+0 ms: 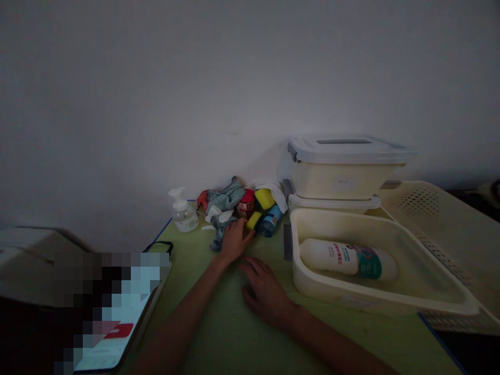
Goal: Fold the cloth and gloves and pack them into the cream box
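My left hand reaches forward to a heap of small items near the wall. Its fingertips touch a yellow-capped blue bottle lying on its side and a grey-blue cloth. I cannot see whether the fingers close on anything. My right hand rests palm down on the green table, fingers apart, holding nothing. In the heap also lie a red round tin and a yellow sponge.
A clear pump bottle stands left of the heap. A cream open bin at the right holds a white bottle lying down. Behind it stands a lidded box, beside it a perforated basket. A phone lies at the front left.
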`<action>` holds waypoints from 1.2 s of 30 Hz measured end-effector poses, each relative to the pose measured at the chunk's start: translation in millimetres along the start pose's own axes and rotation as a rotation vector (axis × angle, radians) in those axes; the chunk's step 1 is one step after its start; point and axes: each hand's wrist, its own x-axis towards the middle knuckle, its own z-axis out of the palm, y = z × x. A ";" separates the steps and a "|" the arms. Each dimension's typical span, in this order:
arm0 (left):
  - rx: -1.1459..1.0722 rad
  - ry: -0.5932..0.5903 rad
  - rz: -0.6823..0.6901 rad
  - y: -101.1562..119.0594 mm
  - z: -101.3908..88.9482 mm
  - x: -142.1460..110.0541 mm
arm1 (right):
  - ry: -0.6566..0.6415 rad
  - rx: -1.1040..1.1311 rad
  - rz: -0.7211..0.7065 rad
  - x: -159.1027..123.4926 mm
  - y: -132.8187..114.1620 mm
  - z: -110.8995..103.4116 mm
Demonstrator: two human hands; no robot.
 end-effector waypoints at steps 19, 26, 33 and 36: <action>-0.326 0.117 0.261 16.3 -20.2 -35.5 | 0.417 1.027 0.297 11.5 21.7 2.0; -0.508 0.321 0.241 19.2 -23.6 -53.7 | 0.406 1.257 0.332 17.1 26.0 3.5; -0.777 0.224 0.087 21.7 -16.8 -57.3 | 0.382 1.373 0.335 15.0 20.1 -1.4; -0.857 0.178 0.029 24.1 -14.7 -58.7 | 0.358 1.404 0.305 12.6 16.5 -5.5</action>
